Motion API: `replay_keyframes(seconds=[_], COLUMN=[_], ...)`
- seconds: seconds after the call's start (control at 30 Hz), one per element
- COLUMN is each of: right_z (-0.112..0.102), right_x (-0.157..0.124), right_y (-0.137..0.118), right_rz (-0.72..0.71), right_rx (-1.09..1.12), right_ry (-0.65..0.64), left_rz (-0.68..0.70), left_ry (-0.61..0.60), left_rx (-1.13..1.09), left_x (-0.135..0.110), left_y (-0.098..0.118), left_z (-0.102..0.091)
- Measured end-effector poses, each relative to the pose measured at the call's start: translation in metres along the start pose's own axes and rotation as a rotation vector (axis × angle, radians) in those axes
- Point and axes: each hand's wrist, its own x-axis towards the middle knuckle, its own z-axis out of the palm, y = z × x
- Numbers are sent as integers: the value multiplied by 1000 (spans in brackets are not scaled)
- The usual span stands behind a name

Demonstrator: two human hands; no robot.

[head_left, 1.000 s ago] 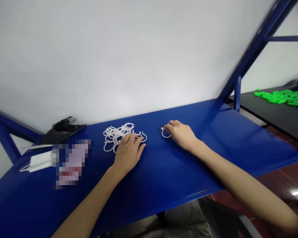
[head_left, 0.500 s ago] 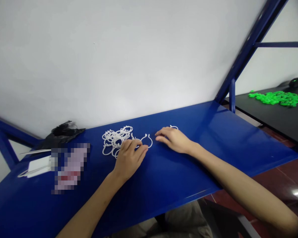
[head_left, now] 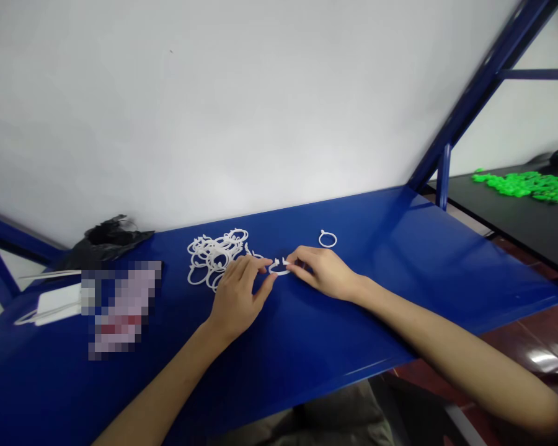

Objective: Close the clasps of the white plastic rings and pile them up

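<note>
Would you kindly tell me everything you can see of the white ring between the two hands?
The white ring is slim and looks like plastic. It is open rather than closed, with a gap on its far side between two small, knobbed ends. It lies roughly flat, at or just above the blue table; contact is unclear. The right hand seems to pinch its right side, covering part of it. The left hand has fingertips at its left edge; whether they grip is unclear.

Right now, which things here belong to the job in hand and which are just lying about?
Likely in the job:
open ring between left hand and right hand
ring pile
lone ring

Apparently just lying about:
black bag
white item
pixelated pink item
green pieces
</note>
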Motion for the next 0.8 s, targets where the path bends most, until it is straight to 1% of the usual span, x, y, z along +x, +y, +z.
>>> replay_keyframes(seconds=[0.13,0.37,0.43,0.53,0.67,0.8], right_z=[0,0,2,4,6,8], right_x=[-2,-2,-2,-3,-5,-7], right_y=[0,-3,-6,-8,-12,-17], right_rz=[-58,-112,-130,-161,-232,-298], right_rx=[-12,39,54,39,-44,-145], right_ry=[-34,-49,-59,-68,-65,-64], left_rz=[-33,5,34,53,38,60], left_ry=[-53,-101,-98,-59,-40,-39], left_rx=[9,-58,-87,-113,-124,-109], left_x=[1,1,0,-2,-6,-10], left_y=[-4,-4,-3,-1,3,6], left_z=[3,3,3,5,9,12])
